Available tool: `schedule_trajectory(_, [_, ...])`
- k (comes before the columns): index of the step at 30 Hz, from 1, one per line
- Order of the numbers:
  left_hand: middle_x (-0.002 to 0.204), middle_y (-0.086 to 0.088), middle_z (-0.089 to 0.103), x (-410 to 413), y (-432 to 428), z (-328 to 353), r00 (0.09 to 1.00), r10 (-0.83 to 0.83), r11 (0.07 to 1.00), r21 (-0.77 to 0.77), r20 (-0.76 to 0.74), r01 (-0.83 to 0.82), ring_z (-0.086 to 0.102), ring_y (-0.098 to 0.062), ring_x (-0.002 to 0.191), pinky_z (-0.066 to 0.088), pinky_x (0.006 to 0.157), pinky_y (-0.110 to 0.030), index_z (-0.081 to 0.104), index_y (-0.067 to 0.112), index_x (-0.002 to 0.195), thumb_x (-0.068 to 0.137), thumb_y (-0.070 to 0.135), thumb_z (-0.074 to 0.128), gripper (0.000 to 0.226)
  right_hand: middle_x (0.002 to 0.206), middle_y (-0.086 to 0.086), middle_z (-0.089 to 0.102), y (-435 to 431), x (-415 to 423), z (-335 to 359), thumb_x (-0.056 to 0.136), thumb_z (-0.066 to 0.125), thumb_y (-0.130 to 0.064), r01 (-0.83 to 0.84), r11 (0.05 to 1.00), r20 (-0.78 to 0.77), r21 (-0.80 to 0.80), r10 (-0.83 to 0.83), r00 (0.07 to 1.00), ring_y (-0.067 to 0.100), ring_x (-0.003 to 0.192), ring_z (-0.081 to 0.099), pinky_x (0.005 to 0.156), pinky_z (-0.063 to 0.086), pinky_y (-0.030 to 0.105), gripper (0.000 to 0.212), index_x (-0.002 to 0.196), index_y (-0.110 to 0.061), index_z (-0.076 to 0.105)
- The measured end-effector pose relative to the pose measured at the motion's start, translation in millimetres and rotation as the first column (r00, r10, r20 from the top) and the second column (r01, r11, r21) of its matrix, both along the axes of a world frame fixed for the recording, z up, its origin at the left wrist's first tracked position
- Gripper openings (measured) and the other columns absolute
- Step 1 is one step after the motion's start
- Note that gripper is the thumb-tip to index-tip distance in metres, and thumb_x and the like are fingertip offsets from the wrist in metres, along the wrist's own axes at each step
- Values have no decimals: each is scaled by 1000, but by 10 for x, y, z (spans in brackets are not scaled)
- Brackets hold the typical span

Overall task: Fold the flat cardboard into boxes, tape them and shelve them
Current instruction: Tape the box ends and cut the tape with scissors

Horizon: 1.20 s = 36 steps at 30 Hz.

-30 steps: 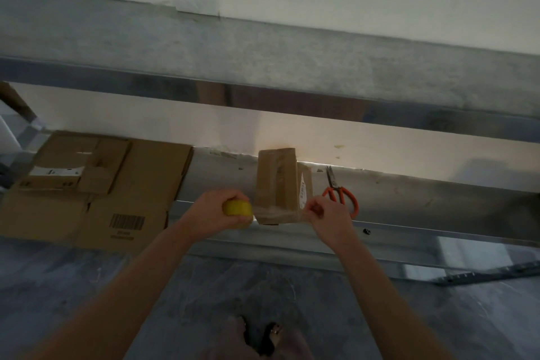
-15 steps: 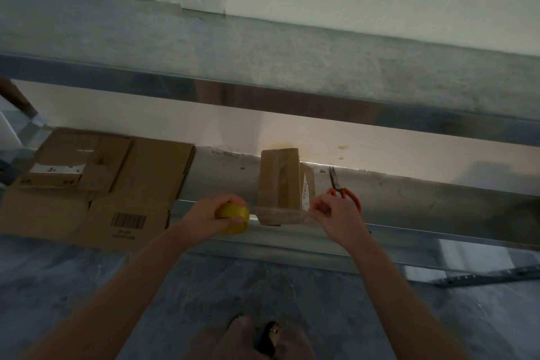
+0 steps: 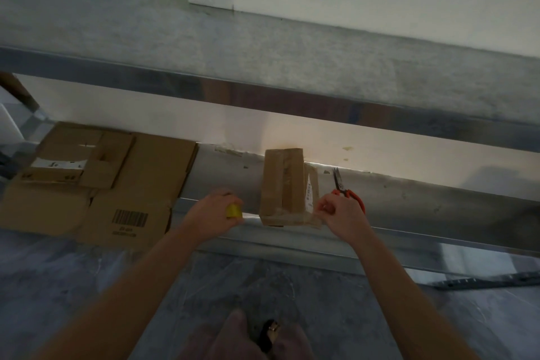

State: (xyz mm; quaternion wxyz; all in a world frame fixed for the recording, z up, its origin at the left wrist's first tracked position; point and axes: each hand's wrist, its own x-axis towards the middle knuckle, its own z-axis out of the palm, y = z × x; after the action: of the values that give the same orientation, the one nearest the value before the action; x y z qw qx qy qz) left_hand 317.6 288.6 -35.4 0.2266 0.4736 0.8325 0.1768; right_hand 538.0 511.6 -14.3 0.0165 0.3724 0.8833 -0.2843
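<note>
- A metal shelf unit [image 3: 409,202] runs across the far side. Its lower shelf holds everything, and its upper shelf [image 3: 263,47] overhangs it.
- Flat cardboard [image 3: 152,181] lies stacked at the left end of the lower shelf, with a barcode printed on its near panel.
- A folded brown box [image 3: 283,184] sits mid-shelf, long side pointing far. It is taped down its top seam, has a white label on its right side, and its near end overhangs the shelf edge.
- The left hand [image 3: 210,216], just left of the box, curls round a yellow tape roll [image 3: 233,210].
- The right hand [image 3: 342,213] has its fingers curled and pinches the tape strip [image 3: 292,220] at the box's near right corner.
- Orange-handled scissors [image 3: 350,194] lie just beyond the right hand, partly hidden by it.
</note>
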Motion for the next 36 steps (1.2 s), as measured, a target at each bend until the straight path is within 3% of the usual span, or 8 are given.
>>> schedule_trajectory(11, [121, 5, 52, 102, 203, -231, 999, 14, 998, -56, 48, -11, 57, -15, 104, 45, 84, -28, 65, 19, 114, 84, 38, 66, 35, 77, -18, 55, 89, -37, -210, 87, 71, -22, 107, 992, -19, -68, -109, 994, -6, 72, 51, 66, 35, 8, 11, 83, -28, 63])
schedule_trajectory(16, [140, 4, 47, 141, 303, -266, 999, 6, 992, -128, 48, 0, 53, -20, 119, 47, 93, -35, 40, 33, 142, 88, 39, 60, 57, 76, -21, 56, 16, -97, -362, 90, 68, -23, 187, 970, -62, -152, -198, 978, -6, 71, 53, 54, 37, 6, 12, 84, -28, 59])
schedule_trajectory(18, [144, 7, 44, 162, 311, -253, 999, -22, 993, -114, 45, 27, 54, -21, 118, 49, 90, -38, 22, 46, 147, 88, 36, 59, 70, 76, -21, 58, -25, -131, -433, 90, 67, -21, 226, 953, -92, -200, -247, 965, -6, 71, 55, 62, 45, 7, 14, 83, -30, 59])
schedule_trajectory(22, [147, 10, 40, 202, 308, -241, 1000, -16, 996, -90, 17, 18, 55, -19, 116, 51, 84, -34, 7, 54, 147, 89, 36, 59, 79, 86, -13, 64, -121, -190, -567, 91, 65, -18, 305, 911, -140, -278, -353, 925, 3, 82, 61, 83, 56, 29, 9, 95, -26, 62])
schedule_trajectory(27, [145, 4, 43, 250, 305, -250, 1000, 2, 995, -98, 29, 0, 57, -21, 113, 50, 87, -36, 1, 45, 151, 90, 38, 60, 86, 96, -16, 62, -319, -196, -550, 87, 73, -28, 375, 854, -254, -361, -477, 841, 3, 89, 62, 70, 47, 14, 24, 105, -28, 56])
schedule_trajectory(29, [145, 5, 42, 248, 299, -251, 1000, -5, 994, -108, 25, 7, 56, -21, 113, 50, 87, -36, 1, 46, 150, 90, 40, 60, 85, 92, -17, 63, -409, -142, -564, 91, 67, -24, 363, 876, -229, -316, -442, 867, 6, 90, 64, 72, 46, 15, 14, 101, -30, 59])
schedule_trajectory(32, [146, 4, 42, 222, 307, -247, 999, -9, 993, -114, 46, 14, 56, -21, 114, 50, 88, -36, 1, 46, 151, 88, 41, 62, 87, 100, -18, 66, -555, -71, -594, 92, 65, -17, 289, 886, -279, -363, -399, 873, 0, 94, 63, 86, 55, 24, 25, 114, -30, 61])
schedule_trajectory(36, [134, 3, 54, 147, 298, -241, 999, -54, 993, -108, 6, 55, 58, -17, 102, 44, 74, -27, 4, 47, 150, 86, 42, 65, 88, 110, -30, 59, -584, -153, -533, 93, 62, -40, 266, 871, -302, -413, -407, 862, -11, 93, 61, 88, 54, 24, 36, 126, -44, 50])
